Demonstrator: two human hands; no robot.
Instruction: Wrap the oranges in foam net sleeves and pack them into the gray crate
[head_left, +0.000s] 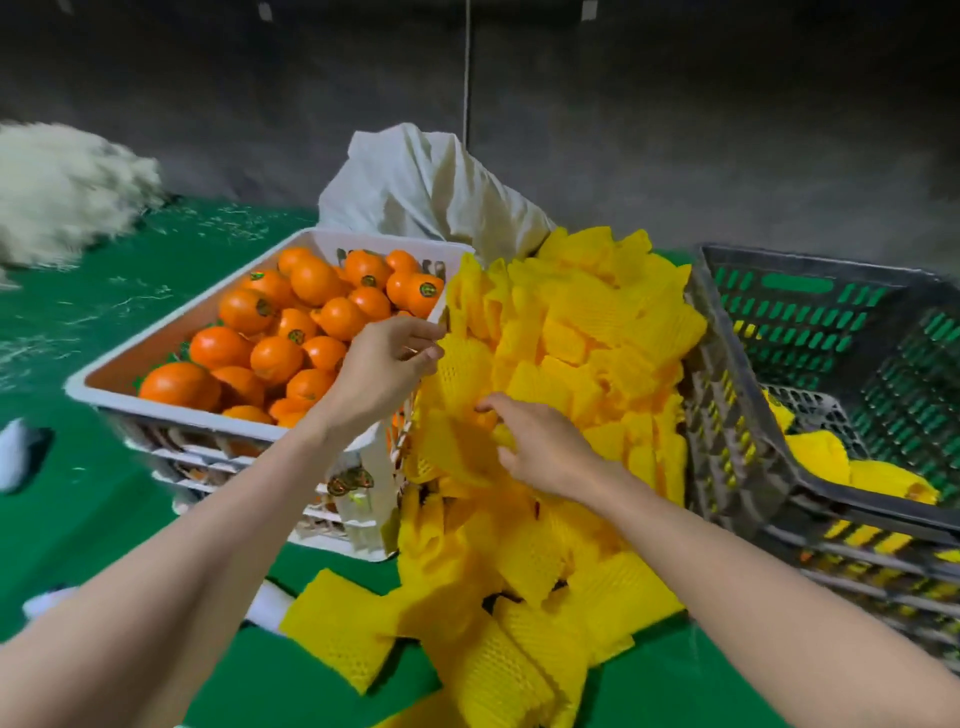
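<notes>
A white crate at the centre left is heaped with oranges. Right of it a large pile of yellow foam net sleeves spills down over the green table. At the right, the gray crate holds a couple of yellow wrapped oranges on its floor. My left hand pinches the top edge of one yellow sleeve at the pile's left side. My right hand grips the same sleeve lower down, fingers curled into the foam.
A white cloth sack stands behind the pile. A fluffy white heap lies at the far left on the green table. Loose sleeves lie near the front edge. A dark wall rises behind.
</notes>
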